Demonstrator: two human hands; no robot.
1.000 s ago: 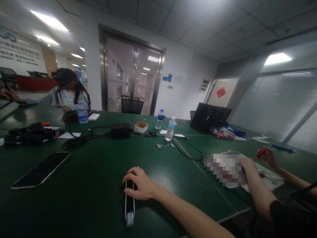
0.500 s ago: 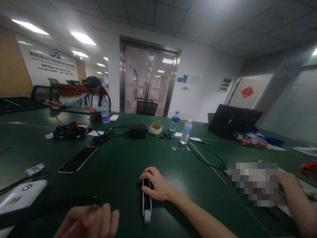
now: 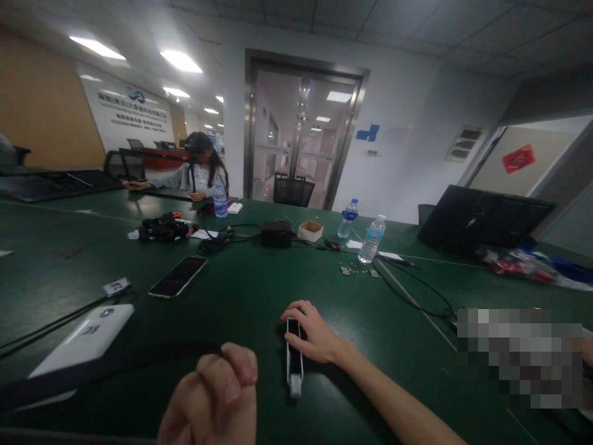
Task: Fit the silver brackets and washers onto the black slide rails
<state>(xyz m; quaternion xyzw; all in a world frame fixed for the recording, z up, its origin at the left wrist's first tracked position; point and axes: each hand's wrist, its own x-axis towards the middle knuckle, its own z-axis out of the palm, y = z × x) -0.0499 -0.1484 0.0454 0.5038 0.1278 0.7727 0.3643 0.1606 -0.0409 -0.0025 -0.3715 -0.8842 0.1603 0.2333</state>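
The slim device (image 3: 294, 364) looks smooth plastic — the tabletop (image 3: 245, 290) faintly glossy, the doorframe (image 3: 249, 123) metallic.

Left hand (image 3: 215, 395), large in the foreground, fingers curled inward | Right hand (image 3: 314, 334), farther forward, palm down, fingers arched, thumb extended | Bare right forearm (image 3: 393, 388) slants in from lower right

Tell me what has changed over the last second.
The view has swung left. The left hand has come into view at the bottom, fingers curled, apparently holding a dark strap. The right hand stays on the small white-edged device; the phone lies as it was.
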